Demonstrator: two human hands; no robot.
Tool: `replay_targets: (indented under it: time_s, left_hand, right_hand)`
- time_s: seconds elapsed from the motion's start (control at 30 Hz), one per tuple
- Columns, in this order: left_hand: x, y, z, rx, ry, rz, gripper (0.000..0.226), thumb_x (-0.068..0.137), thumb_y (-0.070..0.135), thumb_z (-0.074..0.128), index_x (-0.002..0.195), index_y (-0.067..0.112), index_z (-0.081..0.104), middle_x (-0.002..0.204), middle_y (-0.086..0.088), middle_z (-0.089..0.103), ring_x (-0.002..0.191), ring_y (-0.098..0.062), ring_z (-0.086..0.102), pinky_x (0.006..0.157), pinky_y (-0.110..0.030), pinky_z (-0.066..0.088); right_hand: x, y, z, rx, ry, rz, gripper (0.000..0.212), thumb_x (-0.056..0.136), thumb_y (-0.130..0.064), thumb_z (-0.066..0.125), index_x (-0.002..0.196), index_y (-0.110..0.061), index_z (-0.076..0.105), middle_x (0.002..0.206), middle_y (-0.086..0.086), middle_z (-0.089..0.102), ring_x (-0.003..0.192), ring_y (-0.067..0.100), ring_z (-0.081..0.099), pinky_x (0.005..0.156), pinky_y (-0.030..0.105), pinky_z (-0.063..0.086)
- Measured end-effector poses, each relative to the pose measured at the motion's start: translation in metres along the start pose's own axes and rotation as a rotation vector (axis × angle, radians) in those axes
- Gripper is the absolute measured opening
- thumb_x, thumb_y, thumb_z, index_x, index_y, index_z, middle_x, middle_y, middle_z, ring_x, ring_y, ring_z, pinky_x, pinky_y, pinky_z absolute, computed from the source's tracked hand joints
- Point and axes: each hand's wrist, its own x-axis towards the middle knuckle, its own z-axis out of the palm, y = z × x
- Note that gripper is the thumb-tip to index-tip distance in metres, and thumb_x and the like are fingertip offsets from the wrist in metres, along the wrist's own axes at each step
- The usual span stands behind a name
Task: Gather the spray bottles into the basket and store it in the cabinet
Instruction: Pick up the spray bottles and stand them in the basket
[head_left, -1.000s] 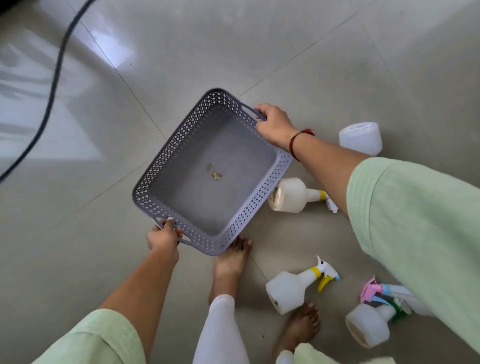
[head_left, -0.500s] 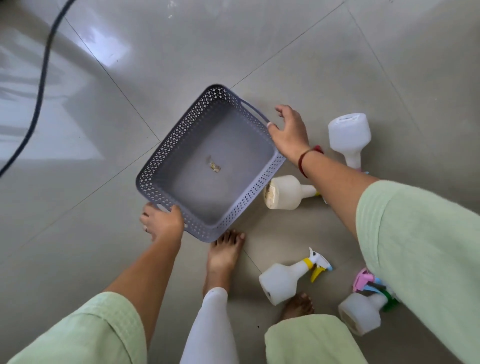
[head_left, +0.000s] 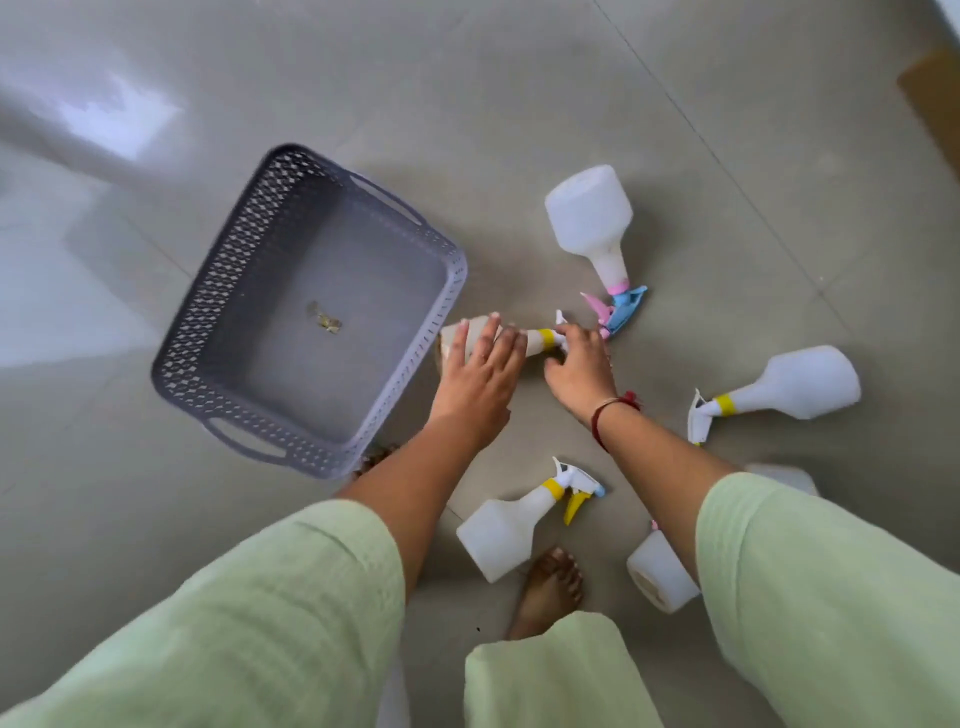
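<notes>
A grey perforated basket sits on the floor with only a small scrap inside. Just right of it lies a white spray bottle with a yellow collar. My left hand lies over its body and my right hand is on its nozzle end. More white spray bottles lie around: one with a pink and blue trigger, one at the right with a yellow collar, one near my foot with a yellow trigger, and one partly hidden under my right arm.
The floor is glossy grey tile. My bare foot stands between two bottles at the bottom. A brown cardboard-like edge shows at the top right corner.
Both hands let go of the basket, which now rests on the floor, and moved right onto the spray bottle beside it. The view has shifted, bringing more bottles into sight.
</notes>
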Motion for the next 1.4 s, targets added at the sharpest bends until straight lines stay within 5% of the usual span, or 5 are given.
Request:
replay_targets:
  time_s: [0.53, 1.0, 1.13, 1.3, 1.4]
  left_hand:
    - [0.031, 0.040, -0.003, 0.245, -0.188, -0.172, 0.040, 0.082, 0.017, 0.058, 0.122, 0.018, 0.053, 0.124, -0.005, 0.057, 0.119, -0.027, 0.047, 0.103, -0.045, 0.030]
    - [-0.083, -0.025, -0.078, -0.670, 0.117, -0.548, 0.051, 0.079, 0.047, 0.067, 0.115, 0.016, 0.050, 0.116, -0.007, 0.057, 0.114, -0.031, 0.051, 0.092, -0.042, 0.039]
    - [-0.117, -0.077, -0.088, -1.141, 0.350, -0.659, 0.052, 0.070, 0.032, 0.080, 0.111, 0.014, 0.054, 0.104, -0.001, 0.063, 0.097, -0.022, 0.062, 0.079, -0.027, 0.045]
    - [-0.161, -0.126, -0.083, -1.088, 0.542, -0.710, 0.071, 0.065, 0.033, 0.083, 0.126, 0.022, 0.047, 0.110, 0.004, 0.056, 0.089, -0.013, 0.058, 0.078, -0.027, 0.049]
    - [-0.180, -0.140, -0.070, -0.818, 0.375, -0.635, 0.039, 0.075, 0.033, 0.073, 0.109, 0.023, 0.058, 0.106, 0.001, 0.064, 0.095, -0.021, 0.062, 0.080, -0.038, 0.052]
  right_hand:
    - [-0.047, 0.059, -0.009, 0.388, -0.022, 0.122, 0.049, 0.087, -0.017, 0.056, 0.134, -0.013, 0.043, 0.130, 0.014, 0.047, 0.116, 0.026, 0.050, 0.095, 0.027, 0.038]
    - [-0.112, -0.097, -0.077, 0.535, -0.049, -0.239, 0.017, 0.088, -0.020, 0.061, 0.100, -0.009, 0.066, 0.073, -0.002, 0.060, 0.062, 0.015, 0.058, 0.062, 0.027, 0.047]
    - [-0.127, -0.160, -0.053, 0.233, -0.183, -0.531, 0.018, 0.083, -0.019, 0.066, 0.099, -0.012, 0.069, 0.092, 0.005, 0.072, 0.084, 0.018, 0.063, 0.073, 0.024, 0.043]
    - [-0.137, -0.195, -0.010, 0.052, -0.351, -0.569, 0.029, 0.082, -0.011, 0.065, 0.111, -0.013, 0.067, 0.117, 0.008, 0.067, 0.107, 0.023, 0.059, 0.093, 0.028, 0.041]
    - [-0.141, -0.203, 0.014, -0.003, -0.379, -0.536, 0.033, 0.082, -0.007, 0.062, 0.114, -0.016, 0.065, 0.121, 0.008, 0.065, 0.110, 0.027, 0.058, 0.098, 0.034, 0.043]
